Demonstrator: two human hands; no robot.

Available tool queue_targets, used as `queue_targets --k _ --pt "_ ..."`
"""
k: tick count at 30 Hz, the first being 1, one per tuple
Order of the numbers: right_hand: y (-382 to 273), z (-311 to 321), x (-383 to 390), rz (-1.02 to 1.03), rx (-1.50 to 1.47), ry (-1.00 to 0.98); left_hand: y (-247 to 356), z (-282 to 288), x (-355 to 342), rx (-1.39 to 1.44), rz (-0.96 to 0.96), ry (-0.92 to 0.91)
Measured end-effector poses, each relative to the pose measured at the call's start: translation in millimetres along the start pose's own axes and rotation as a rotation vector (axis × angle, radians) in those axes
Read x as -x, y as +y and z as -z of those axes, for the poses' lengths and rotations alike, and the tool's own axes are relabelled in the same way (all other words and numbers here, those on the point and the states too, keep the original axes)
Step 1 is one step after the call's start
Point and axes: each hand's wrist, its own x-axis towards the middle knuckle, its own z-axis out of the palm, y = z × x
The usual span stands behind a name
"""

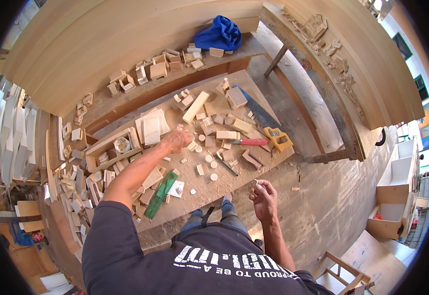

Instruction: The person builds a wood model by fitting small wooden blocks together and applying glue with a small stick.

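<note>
On the dusty workbench (185,187), my left hand (177,139) reaches in among small wood blocks, fingers bent together; what they hold, if anything, is too small to make out. Beside it are a long pale block (195,107) and several round wood discs (208,158). My right hand (263,199) is over the near edge, pinching a small wood piece (255,182). A red-handled tool (253,142), a dark pencil-like rod (227,164) and a handsaw with yellow handle (277,138) lie to the right. A green strip (160,194) lies near the front.
An open wooden box (99,158) with a cup and a pile of offcuts (77,196) are at left. A back ledge holds small pieces and a blue cloth bag (217,35). A tilted panel bench (352,83) stands at right, with white-lined cabinets (393,172) beyond the concrete floor.
</note>
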Motion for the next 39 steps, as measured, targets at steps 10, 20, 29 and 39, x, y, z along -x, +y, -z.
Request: queue_targets --k 10,20,29,39 --pt "-69.3 -148.4 -25.7 0.905 1.022 -0.639 130.7 162.1 77.5 1.076 0.189 0.635" --pt "-85.7 -188.9 -20.4 1.094 1.038 -1.01 179.1 204.8 114.6 0.966 0.221 0.79" --pt "-88.1 -189.0 -15.0 1.109 1.025 -1.047 192.3 218.3 117.4 0.896 0.227 0.83" --pt "-90.5 -183.5 -12.2 1.12 1.016 -1.099 203.2 228.7 125.3 1.013 0.233 0.704"
